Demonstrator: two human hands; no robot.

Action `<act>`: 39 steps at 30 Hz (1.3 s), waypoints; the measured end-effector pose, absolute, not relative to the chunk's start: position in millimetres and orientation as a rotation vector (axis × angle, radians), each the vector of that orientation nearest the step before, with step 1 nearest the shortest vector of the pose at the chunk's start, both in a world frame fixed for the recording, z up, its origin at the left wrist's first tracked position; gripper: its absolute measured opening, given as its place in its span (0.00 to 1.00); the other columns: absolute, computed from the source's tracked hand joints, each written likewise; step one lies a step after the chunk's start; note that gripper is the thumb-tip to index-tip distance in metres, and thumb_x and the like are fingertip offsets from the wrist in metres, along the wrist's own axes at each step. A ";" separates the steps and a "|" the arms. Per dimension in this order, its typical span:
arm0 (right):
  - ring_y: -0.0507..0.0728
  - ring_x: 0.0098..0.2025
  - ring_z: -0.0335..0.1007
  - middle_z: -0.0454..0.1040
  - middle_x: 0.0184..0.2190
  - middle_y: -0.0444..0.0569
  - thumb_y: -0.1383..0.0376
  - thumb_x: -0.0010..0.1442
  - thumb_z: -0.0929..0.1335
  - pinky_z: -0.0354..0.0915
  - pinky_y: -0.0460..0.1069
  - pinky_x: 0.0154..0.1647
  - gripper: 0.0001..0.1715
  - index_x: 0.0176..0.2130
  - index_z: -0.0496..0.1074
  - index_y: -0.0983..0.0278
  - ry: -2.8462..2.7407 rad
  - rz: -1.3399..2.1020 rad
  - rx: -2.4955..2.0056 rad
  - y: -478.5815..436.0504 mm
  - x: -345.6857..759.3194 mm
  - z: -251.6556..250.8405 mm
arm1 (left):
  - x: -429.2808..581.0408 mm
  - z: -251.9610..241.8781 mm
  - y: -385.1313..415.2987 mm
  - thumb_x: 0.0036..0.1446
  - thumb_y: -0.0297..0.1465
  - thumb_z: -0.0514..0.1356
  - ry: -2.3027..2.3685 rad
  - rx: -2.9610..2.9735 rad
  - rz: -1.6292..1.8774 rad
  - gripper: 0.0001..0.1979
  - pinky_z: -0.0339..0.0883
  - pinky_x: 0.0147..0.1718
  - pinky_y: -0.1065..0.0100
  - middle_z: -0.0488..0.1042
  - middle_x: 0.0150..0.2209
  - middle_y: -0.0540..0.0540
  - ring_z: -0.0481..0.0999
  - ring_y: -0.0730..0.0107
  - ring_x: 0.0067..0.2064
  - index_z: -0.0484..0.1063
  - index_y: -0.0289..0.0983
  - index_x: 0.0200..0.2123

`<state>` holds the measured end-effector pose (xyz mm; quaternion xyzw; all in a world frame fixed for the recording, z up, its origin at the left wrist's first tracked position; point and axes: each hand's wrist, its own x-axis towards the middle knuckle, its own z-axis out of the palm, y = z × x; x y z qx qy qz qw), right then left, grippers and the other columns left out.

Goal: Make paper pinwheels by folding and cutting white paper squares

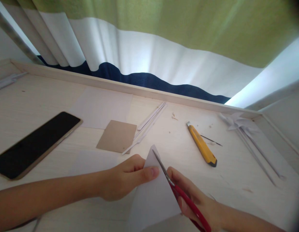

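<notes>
My left hand (130,177) pinches a folded sheet of white paper (154,199), thumb on top, near its pointed upper end. Red-handled scissors (185,199) are in my right hand (192,190), whose fingers wrap round the handles. Their metal blades lie along the paper's right edge, with the tips close to the pointed end. The paper's lower part runs out of the bottom of the view. Just beyond my left hand lies a square of brown cardboard (117,136).
A phone (38,145) lies at left, and a white paper sheet (103,108) behind it. Narrow paper strips (149,124) lie mid-table. A yellow utility knife (201,143) and paper pinwheels on sticks (250,141) are at right. A raised rim (115,85) and curtain (149,42) bound the back.
</notes>
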<state>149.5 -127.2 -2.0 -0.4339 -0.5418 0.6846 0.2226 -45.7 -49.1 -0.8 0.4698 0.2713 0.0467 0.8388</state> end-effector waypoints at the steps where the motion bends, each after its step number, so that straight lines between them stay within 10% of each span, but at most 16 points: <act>1: 0.51 0.28 0.56 0.59 0.25 0.43 0.44 0.52 0.59 0.61 0.47 0.32 0.24 0.37 0.59 0.60 -1.521 1.864 -1.215 -127.3 149.6 -1.7 | -45.4 -0.7 -49.3 0.53 0.43 0.54 0.563 1.008 0.102 0.18 0.57 0.25 0.76 0.64 0.23 0.51 0.62 0.78 0.25 0.68 0.32 0.26; 39: 0.49 0.23 0.51 0.56 0.23 0.40 0.44 0.51 0.61 0.51 0.45 0.23 0.23 0.35 0.59 0.60 -1.316 1.952 -1.214 -129.0 144.6 -3.1 | -42.1 5.2 -41.9 0.60 0.30 0.42 0.699 1.909 0.479 0.18 0.50 0.21 0.74 0.52 0.17 0.55 0.54 0.79 0.20 0.49 0.37 0.17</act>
